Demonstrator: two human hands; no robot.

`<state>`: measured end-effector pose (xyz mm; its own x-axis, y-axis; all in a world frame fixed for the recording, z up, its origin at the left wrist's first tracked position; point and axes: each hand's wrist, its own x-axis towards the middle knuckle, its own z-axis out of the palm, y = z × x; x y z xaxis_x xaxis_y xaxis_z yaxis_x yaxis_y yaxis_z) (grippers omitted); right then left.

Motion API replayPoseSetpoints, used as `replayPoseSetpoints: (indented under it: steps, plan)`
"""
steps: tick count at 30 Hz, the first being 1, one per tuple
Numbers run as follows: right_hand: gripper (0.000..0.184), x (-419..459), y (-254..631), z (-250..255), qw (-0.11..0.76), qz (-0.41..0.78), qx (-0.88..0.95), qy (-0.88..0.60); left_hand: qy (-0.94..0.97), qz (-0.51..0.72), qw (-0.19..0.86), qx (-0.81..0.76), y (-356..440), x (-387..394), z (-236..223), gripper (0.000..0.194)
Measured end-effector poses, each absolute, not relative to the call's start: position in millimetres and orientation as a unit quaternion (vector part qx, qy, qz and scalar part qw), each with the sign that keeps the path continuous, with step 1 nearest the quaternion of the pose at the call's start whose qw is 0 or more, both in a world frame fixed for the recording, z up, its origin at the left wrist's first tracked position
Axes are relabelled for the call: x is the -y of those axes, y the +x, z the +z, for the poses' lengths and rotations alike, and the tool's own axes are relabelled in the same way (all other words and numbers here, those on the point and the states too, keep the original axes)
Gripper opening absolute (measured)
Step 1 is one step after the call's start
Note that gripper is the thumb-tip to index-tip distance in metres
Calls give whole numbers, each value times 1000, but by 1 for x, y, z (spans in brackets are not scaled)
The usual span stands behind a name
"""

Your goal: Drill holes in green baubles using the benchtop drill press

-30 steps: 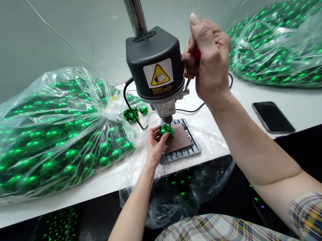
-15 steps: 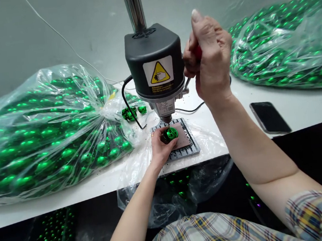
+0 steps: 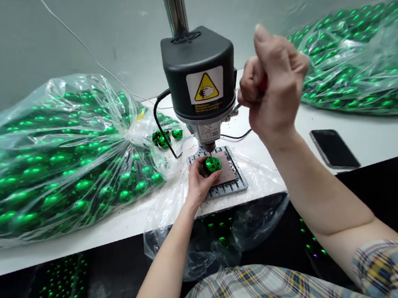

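A black bench drill press [image 3: 199, 68] stands in front of me, with a yellow hand-warning label on its head. My left hand [image 3: 199, 179] has thumb and fingers closed around a shiny green ball [image 3: 213, 164], holding it down on a pinkish pad [image 3: 226, 167]. The thin drill bit [image 3: 210, 156] comes down to the top of the ball; how deep it goes I cannot tell. Raised to the right of the drill head, my right hand [image 3: 277, 81] is wrapped around the drill's lever handle, its thumb pointing up. A bit of red knob shows between the fingers.
Dark shavings dot the slotted metal base [image 3: 240, 182]. Clear bags of green balls lie at left [image 3: 62, 168] and right [image 3: 361, 65]. Several green pieces [image 3: 162, 138] sit behind the drill. A phone [image 3: 334, 149] lies at right. Clear plastic [image 3: 210, 254] hangs over the table edge.
My right hand has moved down and outward to the right with the lever. The left hand keeps the ball in place on the pad. The whole view has shifted slightly.
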<state>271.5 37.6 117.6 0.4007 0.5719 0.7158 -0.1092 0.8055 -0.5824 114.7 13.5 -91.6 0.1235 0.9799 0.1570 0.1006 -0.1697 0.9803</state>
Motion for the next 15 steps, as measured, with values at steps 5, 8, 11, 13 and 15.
replayPoseSetpoints:
  steps: [5, 8, 11, 13, 15]
  plan:
    - [60, -14, 267, 95, 832, 187, 485, -196, 605, 477, 450, -450, 113, -17, -100, 60]
    - [61, -9, 268, 85, 832, 184, 488, -189, 604, 473, 449, -458, 112, -17, -101, 61]
    - [61, -10, 269, 78, 832, 172, 494, -184, 598, 473, 460, -455, 113, -16, -97, 61]
    - [60, -11, 270, 74, 831, 171, 500, -172, 598, 474, 463, -451, 113, -15, -94, 61]
    - [57, -11, 271, 70, 830, 168, 507, -160, 602, 473, 458, -452, 113, -14, -93, 61]
